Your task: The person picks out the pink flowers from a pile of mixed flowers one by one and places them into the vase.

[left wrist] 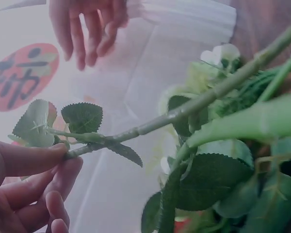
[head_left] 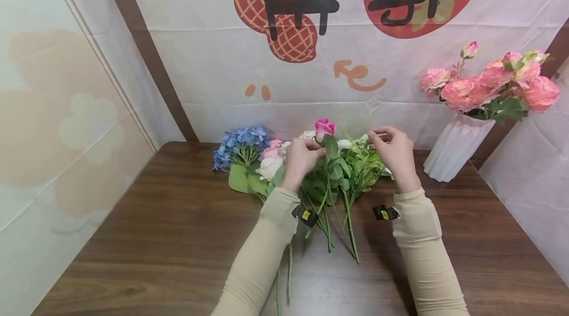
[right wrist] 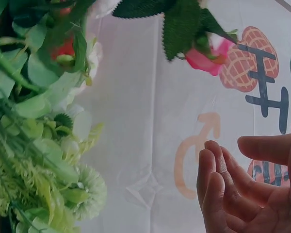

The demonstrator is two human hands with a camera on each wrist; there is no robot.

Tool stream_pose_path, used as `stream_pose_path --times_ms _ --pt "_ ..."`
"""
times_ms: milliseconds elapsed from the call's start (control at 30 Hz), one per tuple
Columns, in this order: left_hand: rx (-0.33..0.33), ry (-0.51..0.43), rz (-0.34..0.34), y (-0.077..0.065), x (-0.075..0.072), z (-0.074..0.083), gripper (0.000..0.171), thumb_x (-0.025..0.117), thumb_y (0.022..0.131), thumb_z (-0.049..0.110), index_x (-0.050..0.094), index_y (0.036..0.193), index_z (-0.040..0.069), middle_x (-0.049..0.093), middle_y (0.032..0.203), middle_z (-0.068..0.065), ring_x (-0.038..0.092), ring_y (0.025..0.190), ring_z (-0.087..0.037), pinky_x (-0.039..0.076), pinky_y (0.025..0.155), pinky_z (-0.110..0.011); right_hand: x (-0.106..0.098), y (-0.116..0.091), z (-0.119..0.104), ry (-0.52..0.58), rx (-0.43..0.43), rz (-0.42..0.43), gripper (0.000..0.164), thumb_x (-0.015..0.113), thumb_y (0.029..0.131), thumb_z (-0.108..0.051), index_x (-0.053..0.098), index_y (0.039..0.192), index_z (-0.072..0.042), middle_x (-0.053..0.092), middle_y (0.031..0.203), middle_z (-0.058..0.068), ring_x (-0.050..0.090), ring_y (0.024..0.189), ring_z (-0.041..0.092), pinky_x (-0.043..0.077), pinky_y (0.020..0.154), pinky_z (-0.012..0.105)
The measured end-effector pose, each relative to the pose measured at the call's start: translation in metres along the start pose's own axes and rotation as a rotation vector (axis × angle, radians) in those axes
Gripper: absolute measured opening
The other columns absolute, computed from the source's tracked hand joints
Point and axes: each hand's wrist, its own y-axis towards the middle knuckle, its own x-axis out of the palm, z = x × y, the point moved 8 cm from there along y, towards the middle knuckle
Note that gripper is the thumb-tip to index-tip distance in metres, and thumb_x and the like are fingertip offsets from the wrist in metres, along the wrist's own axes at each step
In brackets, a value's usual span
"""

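A bright pink rose (head_left: 325,129) stands upright in my left hand (head_left: 304,159), which pinches its stem just under the leaves. The left wrist view shows thumb and fingertips on that green stem (left wrist: 160,121), with serrated leaves (left wrist: 82,118) beside them. My right hand (head_left: 394,154) hovers at the right of the flowers, its fingers loosely bent and holding nothing. In the right wrist view a gap shows between its thumb and fingers. Below both hands lies a row of flowers: blue hydrangea (head_left: 242,143), white rose (head_left: 269,168), and light green sprays (head_left: 362,160).
At the back right, a white ribbed vase (head_left: 458,150) holds several pink blooms (head_left: 493,84). Cut stems (head_left: 351,227) point toward the front of the brown wooden table (head_left: 178,237). A printed white cloth (head_left: 200,49) hangs behind the table's far edge.
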Motion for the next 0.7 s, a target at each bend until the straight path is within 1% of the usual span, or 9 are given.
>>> stream_pose_path --times_ms 100,167,300,400,500,567,667,700 --pt "0.045 -0.032 0.034 -0.002 -0.009 0.008 0.013 0.077 0.077 0.026 0.077 0.082 0.014 0.075 0.082 0.0 0.066 0.082 -0.02 0.049 0.079 -0.034 0.002 0.001 -0.003 0.012 0.008 -0.006 0.038 0.055 0.094 -0.039 0.067 0.113 -0.008 0.072 0.1 0.015 0.056 0.061 -0.011 0.047 0.061 0.018" --pt "0.075 -0.05 0.062 -0.004 -0.017 0.014 0.012 0.077 0.077 0.024 0.077 0.082 0.013 0.074 0.081 -0.001 0.066 0.08 -0.02 0.048 0.076 -0.033 0.003 0.001 -0.004 0.023 0.016 -0.011 0.038 0.056 0.093 -0.039 0.066 0.113 -0.009 0.072 0.1 0.014 0.057 0.062 -0.011 0.048 0.061 0.018" --pt "0.111 -0.124 0.101 -0.009 -0.03 0.023 0.009 0.075 0.078 0.018 0.076 0.081 0.011 0.072 0.077 -0.004 0.063 0.07 -0.018 0.045 0.065 -0.028 0.005 0.0 -0.008 0.039 0.013 -0.011 0.038 0.056 0.093 -0.039 0.066 0.114 -0.008 0.072 0.1 0.015 0.058 0.063 -0.01 0.048 0.06 0.017" --pt "0.133 -0.195 0.112 -0.011 -0.036 0.028 0.009 0.075 0.079 0.018 0.075 0.081 0.009 0.071 0.075 -0.005 0.061 0.064 -0.015 0.043 0.057 -0.024 0.006 0.0 -0.011 0.042 -0.001 -0.007 0.035 0.057 0.094 -0.036 0.067 0.112 -0.007 0.072 0.099 0.016 0.058 0.062 -0.009 0.048 0.058 0.016" --pt "0.146 -0.248 0.121 -0.014 -0.04 0.03 0.011 0.076 0.079 0.019 0.075 0.081 0.008 0.071 0.076 -0.005 0.062 0.062 -0.015 0.045 0.054 -0.022 0.009 0.0 -0.014 0.037 -0.016 -0.011 0.032 0.058 0.093 -0.032 0.067 0.11 -0.006 0.072 0.097 0.016 0.06 0.063 -0.006 0.048 0.056 0.016" --pt "0.15 -0.264 0.13 -0.015 -0.043 0.031 0.011 0.076 0.079 0.02 0.075 0.081 0.009 0.071 0.076 -0.006 0.063 0.062 -0.016 0.045 0.053 -0.022 0.011 0.0 -0.015 0.032 -0.029 -0.013 0.03 0.058 0.093 -0.03 0.067 0.108 -0.006 0.072 0.096 0.017 0.06 0.063 -0.005 0.047 0.055 0.016" --pt "0.151 -0.262 0.147 -0.016 -0.047 0.031 0.011 0.076 0.079 0.019 0.074 0.081 0.009 0.072 0.076 -0.006 0.063 0.062 -0.017 0.045 0.053 -0.023 0.017 0.001 -0.014 0.006 -0.053 -0.012 0.028 0.059 0.093 -0.03 0.068 0.107 -0.007 0.073 0.095 0.016 0.061 0.064 -0.003 0.046 0.054 0.017" --pt "0.152 -0.256 0.152 -0.016 -0.048 0.032 0.011 0.076 0.079 0.019 0.074 0.081 0.009 0.072 0.076 -0.005 0.063 0.062 -0.017 0.045 0.052 -0.023 0.019 0.001 -0.014 -0.008 -0.061 -0.015 0.028 0.059 0.093 -0.03 0.068 0.107 -0.007 0.073 0.094 0.015 0.064 0.065 0.001 0.046 0.054 0.018"
